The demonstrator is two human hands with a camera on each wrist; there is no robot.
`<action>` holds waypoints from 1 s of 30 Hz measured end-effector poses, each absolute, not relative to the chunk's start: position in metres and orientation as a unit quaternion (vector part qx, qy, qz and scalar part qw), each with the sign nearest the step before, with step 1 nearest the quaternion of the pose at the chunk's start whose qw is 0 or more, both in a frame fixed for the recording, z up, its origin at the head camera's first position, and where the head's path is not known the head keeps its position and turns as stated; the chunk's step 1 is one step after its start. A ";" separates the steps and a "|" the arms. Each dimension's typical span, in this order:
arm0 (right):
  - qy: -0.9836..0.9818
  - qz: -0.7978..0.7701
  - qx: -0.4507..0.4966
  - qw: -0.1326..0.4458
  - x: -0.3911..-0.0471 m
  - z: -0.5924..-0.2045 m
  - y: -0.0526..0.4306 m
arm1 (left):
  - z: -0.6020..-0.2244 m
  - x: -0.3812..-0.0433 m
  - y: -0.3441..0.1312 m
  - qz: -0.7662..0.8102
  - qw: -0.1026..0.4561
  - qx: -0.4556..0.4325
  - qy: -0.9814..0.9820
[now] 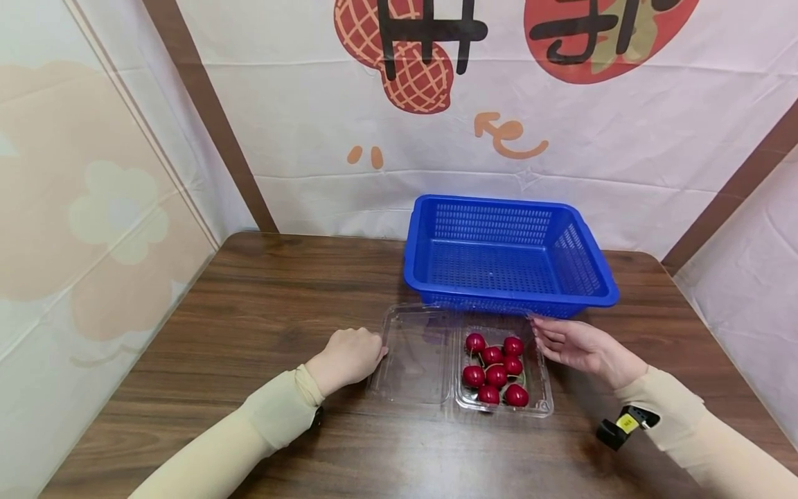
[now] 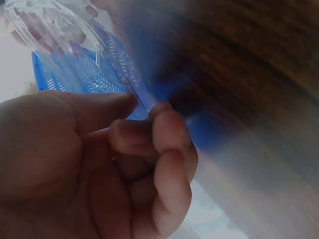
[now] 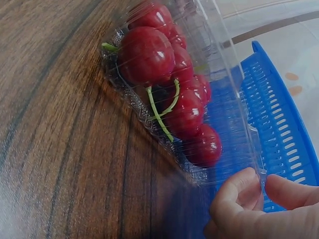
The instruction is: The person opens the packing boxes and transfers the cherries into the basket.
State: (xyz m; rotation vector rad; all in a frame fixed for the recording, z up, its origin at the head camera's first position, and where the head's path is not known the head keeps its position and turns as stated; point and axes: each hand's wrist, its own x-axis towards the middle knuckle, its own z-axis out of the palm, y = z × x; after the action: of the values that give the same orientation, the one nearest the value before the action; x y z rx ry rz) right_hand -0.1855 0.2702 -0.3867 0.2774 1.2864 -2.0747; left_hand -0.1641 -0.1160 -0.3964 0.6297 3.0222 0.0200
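Note:
A clear plastic clamshell box (image 1: 537, 407) stands on the table with its lid (image 1: 408, 364) folded open to the left. Several dark red cherries (image 1: 496, 375) with green stems lie in its base. My left hand (image 1: 350, 357) pinches the lid's left edge between thumb and forefinger; in the left wrist view the thumb (image 2: 107, 108) presses the thin plastic against the curled fingers. At the box's far right corner, my right hand (image 1: 586, 350) pinches the rim. The right wrist view shows its thumb (image 3: 289, 191) and forefinger on either side of that rim, beside the cherries (image 3: 147, 56).
Right behind the box stands a blue slotted plastic basket (image 1: 511, 298), its near side close to the box's back edge. The brown wood-grain table (image 1: 280, 291) extends to both sides. A printed white curtain (image 1: 299, 138) hangs behind and at the sides.

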 end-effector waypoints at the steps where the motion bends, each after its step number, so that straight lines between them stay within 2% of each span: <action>1: 0.495 -0.794 0.109 0.335 -0.185 -0.387 0.270 | -0.396 -0.164 -0.116 0.006 0.029 0.205 0.978; 21: 0.524 -0.785 0.114 0.308 -0.184 -0.386 0.266 | -0.394 -0.162 -0.118 0.004 0.003 0.210 0.978; 30: 0.581 -0.774 0.083 0.237 -0.176 -0.385 0.263 | -0.393 -0.162 -0.115 0.036 -0.090 0.224 0.970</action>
State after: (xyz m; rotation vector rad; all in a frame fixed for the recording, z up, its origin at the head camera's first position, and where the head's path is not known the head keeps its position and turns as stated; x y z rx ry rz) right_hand -0.1762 0.2632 -0.3852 0.2276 1.5934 -2.1207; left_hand -0.1617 -0.1152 -0.3934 0.7472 3.2338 0.1186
